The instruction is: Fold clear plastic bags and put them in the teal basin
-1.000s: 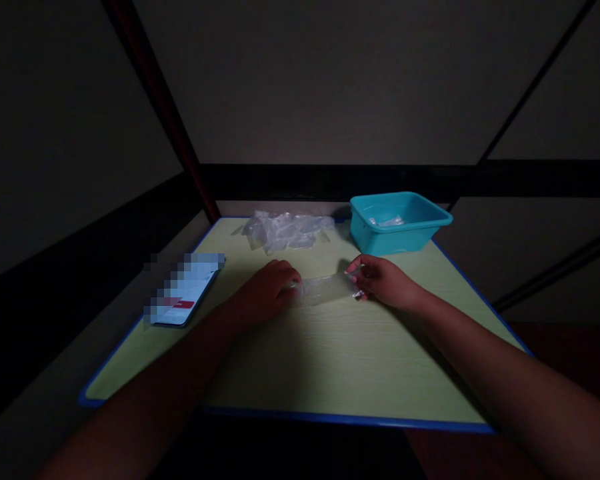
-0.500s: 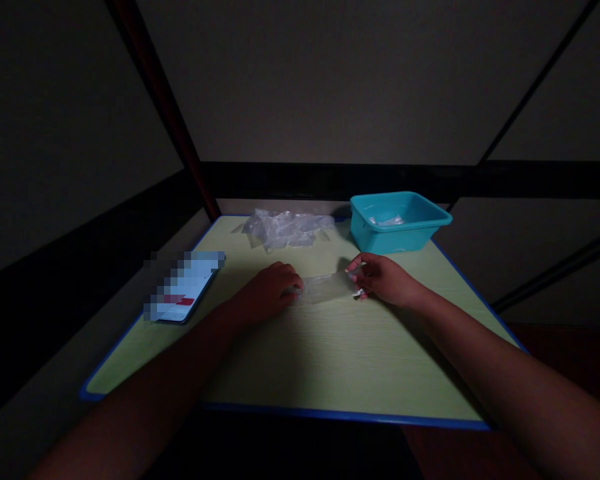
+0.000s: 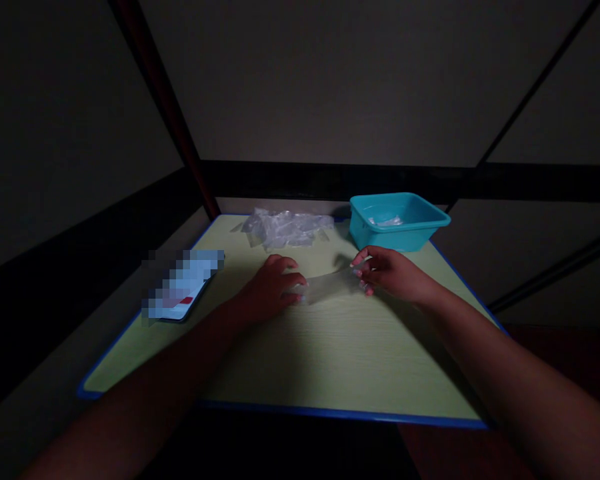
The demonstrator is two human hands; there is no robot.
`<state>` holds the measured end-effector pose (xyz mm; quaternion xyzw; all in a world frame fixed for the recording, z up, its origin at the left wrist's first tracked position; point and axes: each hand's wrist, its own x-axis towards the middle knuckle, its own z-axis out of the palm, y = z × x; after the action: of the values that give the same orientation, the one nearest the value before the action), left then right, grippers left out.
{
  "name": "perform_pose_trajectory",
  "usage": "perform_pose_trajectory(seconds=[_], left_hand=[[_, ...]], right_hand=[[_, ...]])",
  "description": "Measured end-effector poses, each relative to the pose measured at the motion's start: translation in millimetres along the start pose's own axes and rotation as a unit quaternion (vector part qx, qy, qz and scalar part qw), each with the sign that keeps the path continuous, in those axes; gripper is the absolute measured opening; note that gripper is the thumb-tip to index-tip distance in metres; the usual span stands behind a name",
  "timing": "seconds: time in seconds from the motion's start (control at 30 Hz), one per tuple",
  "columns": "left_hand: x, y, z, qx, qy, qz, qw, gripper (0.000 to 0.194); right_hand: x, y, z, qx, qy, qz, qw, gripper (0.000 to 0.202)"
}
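Observation:
A small clear plastic bag (image 3: 330, 285) stretches between my two hands, just over the middle of the table. My left hand (image 3: 276, 285) has its fingertips closed on the bag's left end, with the index finger lifted and curved. At the other end my right hand (image 3: 383, 273) pinches the bag between thumb and fingers. Farther back lies a heap of clear plastic bags (image 3: 285, 228), apart from both hands. Dim light makes the bag's edges hard to make out.
A turquoise plastic basin (image 3: 405, 237) with some clear plastic in it stands at the back right. On the left lies a phone (image 3: 193, 287) with a lit, partly blurred screen. The pale table (image 3: 350, 373) has a blue edge, and a wall rises behind it.
My left hand's index finger has lifted and its grip on the bag has shifted. My right hand has moved slightly up and right, pulling the bag straighter.

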<state>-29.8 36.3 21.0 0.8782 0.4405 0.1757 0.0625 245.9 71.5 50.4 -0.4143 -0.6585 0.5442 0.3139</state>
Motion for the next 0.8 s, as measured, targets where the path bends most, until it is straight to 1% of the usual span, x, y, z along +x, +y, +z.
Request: perform_pose_trajectory(seconds=[0.1, 0.17, 0.23, 0.27, 0.3, 0.33, 0.4, 0.47, 0.57, 0.67, 0.8], left_hand=[[-1, 1, -2.4, 0.008, 0.02, -0.003, 1.0, 0.025], [-2, 6, -4.0, 0.012, 0.022, -0.012, 1.0, 0.03], [-5, 18, -3.7, 0.027, 0.008, -0.045, 0.999, 0.045], [-6, 25, -2.6, 0.038, -0.004, -0.071, 0.997, 0.057], [-8, 33, -0.9, 0.048, -0.021, -0.096, 0.994, 0.068], [-9, 41, 1.2, 0.054, -0.044, -0.105, 0.992, 0.074], [-10, 53, 6.5, 0.068, -0.057, -0.113, 0.99, 0.077], [-9, 61, 12.3, 0.077, -0.056, -0.106, 0.99, 0.076], [-7, 62, 20.8, 0.078, -0.057, -0.093, 0.991, 0.074], [-5, 62, 27.7, 0.067, -0.057, -0.087, 0.992, 0.077], [-5, 69, 35.2, 0.055, -0.023, -0.062, 0.996, 0.083]], right_hand=[[-1, -3, -3, -0.006, 0.003, -0.004, 1.0, 0.03], [0, -2, -3, -0.009, 0.006, -0.005, 1.0, 0.031], [1, 0, -3, -0.004, 0.011, -0.004, 1.0, 0.03], [1, 1, -3, -0.001, 0.012, -0.003, 1.0, 0.03], [2, 2, -3, 0.001, 0.014, -0.001, 1.0, 0.029], [2, 3, -3, 0.002, 0.014, 0.001, 1.0, 0.029], [2, 3, -2, -0.001, 0.01, 0.003, 1.0, 0.027], [0, 0, -2, -0.004, 0.004, -0.001, 1.0, 0.025], [-6, -9, -3, -0.011, 0.0, -0.003, 1.0, 0.024], [-11, -18, -5, -0.02, 0.011, -0.009, 1.0, 0.026], [-15, -27, -4, -0.004, 0.021, -0.026, 0.999, 0.032]])
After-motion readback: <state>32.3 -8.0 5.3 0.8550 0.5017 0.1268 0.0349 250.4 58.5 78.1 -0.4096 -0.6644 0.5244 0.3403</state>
